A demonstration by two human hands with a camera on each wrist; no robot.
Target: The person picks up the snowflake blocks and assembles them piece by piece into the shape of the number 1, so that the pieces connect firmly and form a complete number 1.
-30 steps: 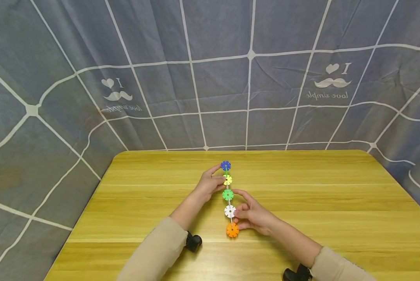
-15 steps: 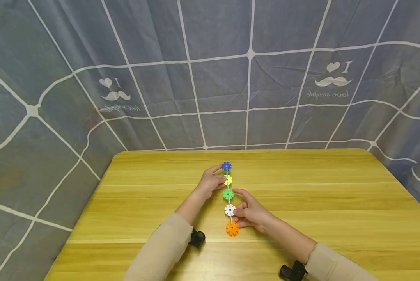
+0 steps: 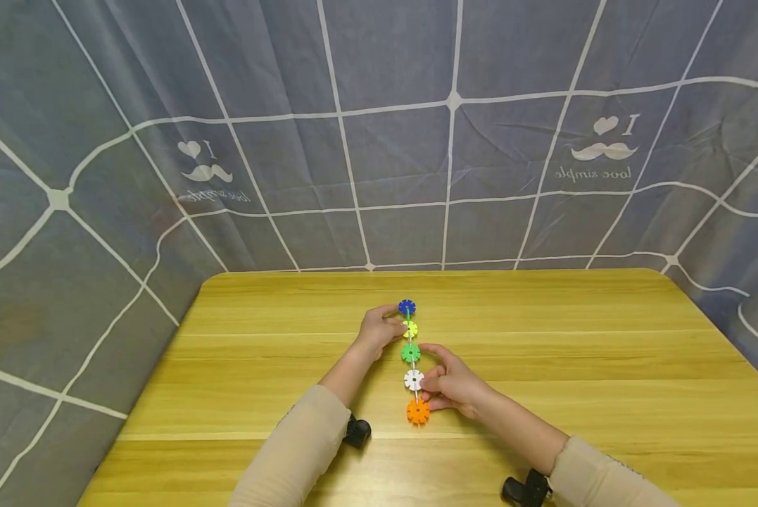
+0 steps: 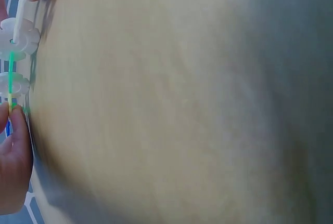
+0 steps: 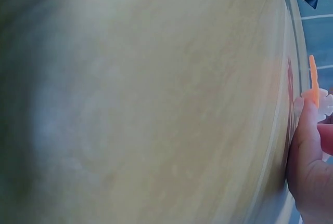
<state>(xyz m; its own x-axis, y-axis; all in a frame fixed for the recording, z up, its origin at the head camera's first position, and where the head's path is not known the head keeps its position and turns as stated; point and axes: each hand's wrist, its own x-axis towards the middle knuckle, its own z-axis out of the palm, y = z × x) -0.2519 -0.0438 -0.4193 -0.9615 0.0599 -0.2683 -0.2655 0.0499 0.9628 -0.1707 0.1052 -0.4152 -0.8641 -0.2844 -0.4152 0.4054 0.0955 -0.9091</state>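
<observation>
A chain of notched snowflake building discs stretches away from me between both hands in the head view. From far to near, the flat-facing ones are a blue disc [image 3: 407, 308], a yellow disc [image 3: 410, 329], a green disc [image 3: 411, 353], a white disc [image 3: 414, 380] and an orange disc [image 3: 418, 411], joined by edge-on discs. My left hand [image 3: 379, 332] pinches the chain at the yellow disc, a finger by the blue one. My right hand [image 3: 457, 386] pinches it at the white disc, fingers reaching the green and orange ones. The left wrist view shows thumb and finger together on the chain [image 4: 18, 37].
Beneath the hands lies a wood-grain table [image 3: 575, 338]. A grey curtain [image 3: 404, 162] with white grid lines hangs behind it and along the left side. Black wrist devices [image 3: 357, 432] sit under both sleeves.
The far, blue end of the chain has come slightly lower in the head view. The near, orange end has shifted a little upward. Both hands keep their grip.
</observation>
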